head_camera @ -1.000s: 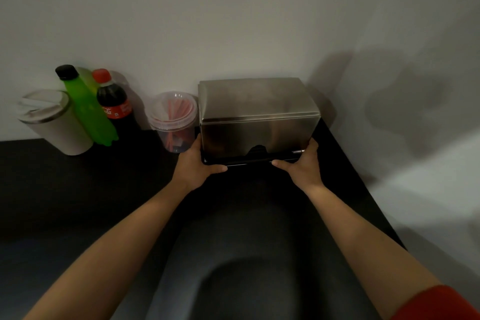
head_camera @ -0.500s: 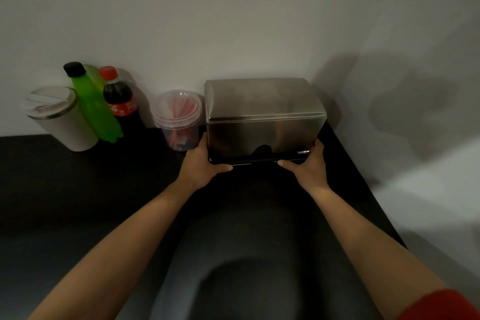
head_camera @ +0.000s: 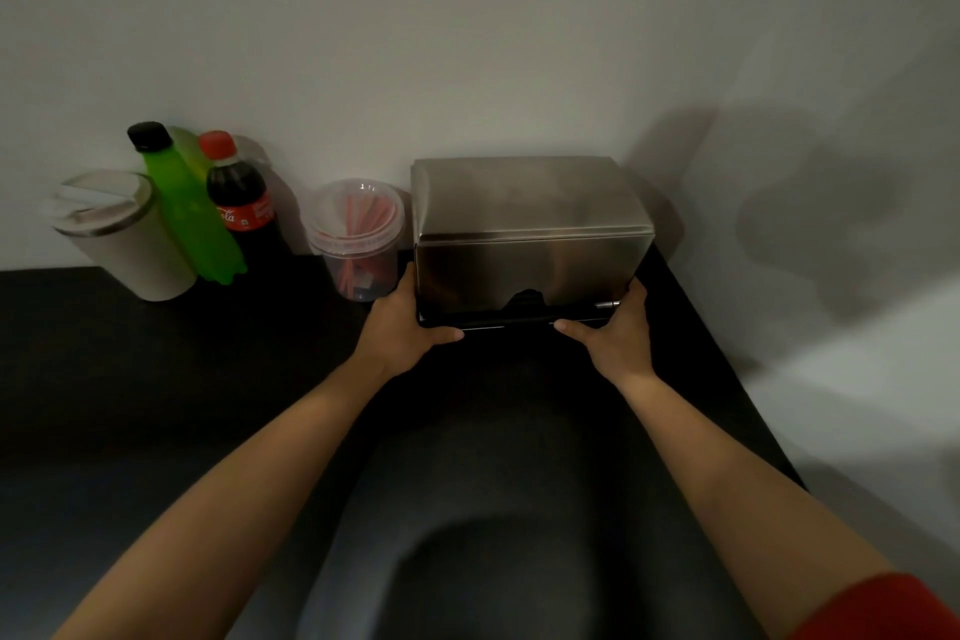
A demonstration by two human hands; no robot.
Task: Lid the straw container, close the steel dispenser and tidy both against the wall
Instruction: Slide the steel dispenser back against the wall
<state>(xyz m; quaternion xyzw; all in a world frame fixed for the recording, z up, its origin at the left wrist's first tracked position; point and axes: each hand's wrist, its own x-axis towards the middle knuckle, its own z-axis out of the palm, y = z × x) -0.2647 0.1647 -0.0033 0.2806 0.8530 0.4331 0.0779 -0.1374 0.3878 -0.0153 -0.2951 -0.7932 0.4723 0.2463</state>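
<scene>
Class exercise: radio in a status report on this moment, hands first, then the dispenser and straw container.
Left hand and right hand grip steel dispenser at its front corners. Dispenser closed, near wall. Straw container lidded, beside it. Nothing in the way.

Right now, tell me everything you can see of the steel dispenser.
The steel dispenser is a boxy brushed-metal case with a sloped, rounded top that looks shut, a black base and a dark notch low in its front face. It stands upright on the black counter, its back near the wall, in the corner. The left hand and right hand grip its lower front corners. The lidded straw container stands close on its left; whether they touch is unclear.
</scene>
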